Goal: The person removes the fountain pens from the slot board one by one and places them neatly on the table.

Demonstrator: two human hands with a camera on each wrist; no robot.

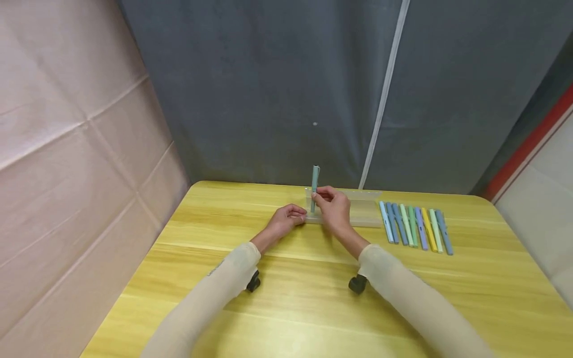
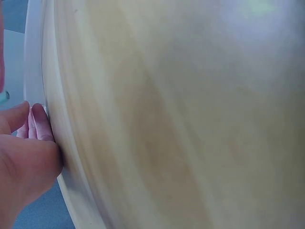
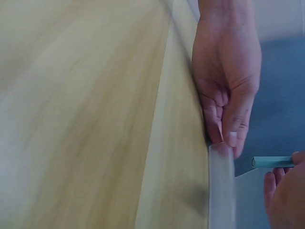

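A: While the right hand (image 1: 333, 209) pinches a teal pen (image 1: 315, 188) between thumb and fingertips, where does that pen stand?

B: Upright, its lower end down in the left end of a clear holder (image 1: 358, 214), near the table's (image 1: 286, 298) far edge. The pen's top points to twelve o'clock in the head view.

A: And the left hand (image 1: 286, 221)?

B: It rests on the table at about nine o'clock from the holder, fingers curled, their tips touching the holder's left end. The right wrist view shows this hand (image 3: 226, 90) with its fingertips (image 3: 232, 138) against the frosted edge of the holder (image 3: 220, 191).

A: Does that view catch the pen too?

B: Yes, one end of the pen (image 3: 271, 162) shows at three o'clock, with the right hand (image 3: 286, 195) around it at the frame's corner.

A: What lies elsewhere?

B: A row of pens (image 1: 416, 227) lies flat at three o'clock from the holder, just beside it: blue, green, purple and yellow ones, side by side and nearly parallel.

A: The left wrist view?

B: Mostly blurred table (image 2: 181, 114). The left hand (image 2: 24, 157) sits at eight o'clock, fingertips (image 2: 42, 125) pressed to a pale edge. Whether that edge is the holder, I cannot tell.
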